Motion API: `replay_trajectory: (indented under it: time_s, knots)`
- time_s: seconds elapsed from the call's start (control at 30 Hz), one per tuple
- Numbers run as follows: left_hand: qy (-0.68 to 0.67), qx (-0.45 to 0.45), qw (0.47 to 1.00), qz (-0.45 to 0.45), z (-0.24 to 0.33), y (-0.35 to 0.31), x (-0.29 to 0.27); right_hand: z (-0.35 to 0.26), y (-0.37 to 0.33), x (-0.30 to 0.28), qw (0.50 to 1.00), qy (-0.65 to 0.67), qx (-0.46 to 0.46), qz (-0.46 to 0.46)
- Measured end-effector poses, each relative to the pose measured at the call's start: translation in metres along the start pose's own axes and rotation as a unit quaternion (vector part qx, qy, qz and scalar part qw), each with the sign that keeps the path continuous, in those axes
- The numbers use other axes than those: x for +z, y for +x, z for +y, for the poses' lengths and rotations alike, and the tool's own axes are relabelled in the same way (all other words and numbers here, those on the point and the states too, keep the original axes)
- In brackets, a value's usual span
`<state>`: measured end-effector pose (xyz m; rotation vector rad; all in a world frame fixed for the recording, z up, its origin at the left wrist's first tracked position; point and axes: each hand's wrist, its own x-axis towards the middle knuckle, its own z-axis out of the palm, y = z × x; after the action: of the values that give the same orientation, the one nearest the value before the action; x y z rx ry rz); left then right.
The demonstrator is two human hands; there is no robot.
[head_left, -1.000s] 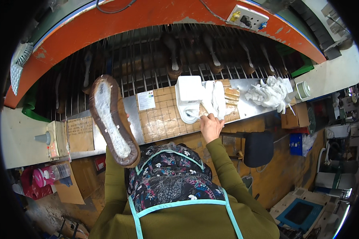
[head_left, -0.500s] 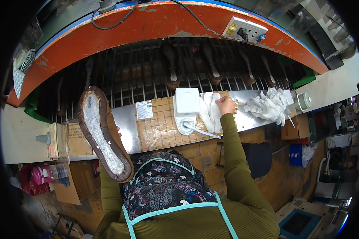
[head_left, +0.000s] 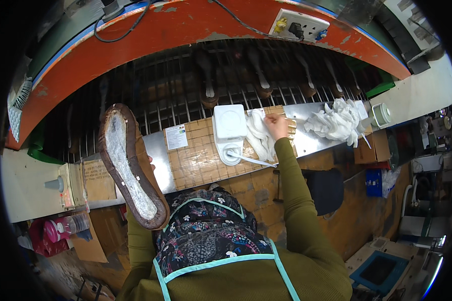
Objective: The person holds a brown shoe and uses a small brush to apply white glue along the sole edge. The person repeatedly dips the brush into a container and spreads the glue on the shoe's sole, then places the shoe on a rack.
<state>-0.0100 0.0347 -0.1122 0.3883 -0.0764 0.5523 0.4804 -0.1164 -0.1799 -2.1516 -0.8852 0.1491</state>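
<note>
There was the brown shoe (head_left: pixel 130 168), up on the person's left side, tilted, its pale, rough underside facing up above the near edge of the tabletop (head_left: pixel 161 166). The left hand (head_left: pixel 151 159) held it from behind; only a few fingers peeked out, bent against its side, so I couldn't tell how firm that grip was. One hand for the whole weight: a loosened hold, I judged, could have let it drop or swing its lower end into the apron (head_left: pixel 206 215).

Over to the right hand (head_left: pixel 276 126)! Its fingers were drawn close together, down at the white cloths (head_left: pixel 258 138); whether they had pinched any, I couldn't tell. The folds lay bunched against one another, so a quick tug might have dragged several along. And look how tight it was: the white container (head_left: pixel 229 123) stood just beside them on the brown board (head_left: pixel 196 156), with a pale stick (head_left: pixel 253 160) poking out toward the right sleeve (head_left: pixel 291 165). A careless sweep of that forearm could have caught the stick and tipped the container. If that underside was tacky, which I couldn't tell, brushing a cloth could have left lint stuck on it.
</note>
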Motion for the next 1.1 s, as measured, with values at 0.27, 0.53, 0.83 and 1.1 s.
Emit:
replay_trajectory:
  time_s: [0.27,0.53,0.83,1.1]
  knots:
    - [0.051,0.092,0.986,0.128,-0.019,-0.006,0.024,-0.028,-0.004,0.015,0.988,-0.102,-0.007,-0.118]
    - [-0.148,-0.057,0.987,-0.005,-0.001,-0.021,-0.026,-0.025,0.005,-0.003,0.984,-0.048,-0.013,-0.17]
    - [-0.12,-0.025,0.99,0.068,-0.008,-0.03,-0.005,-0.018,-0.019,-0.03,0.986,0.021,-0.147,-0.07]
    - [0.015,-0.003,0.995,0.099,-0.016,-0.023,0.016,-0.015,-0.064,-0.077,0.99,0.095,-0.096,-0.032]
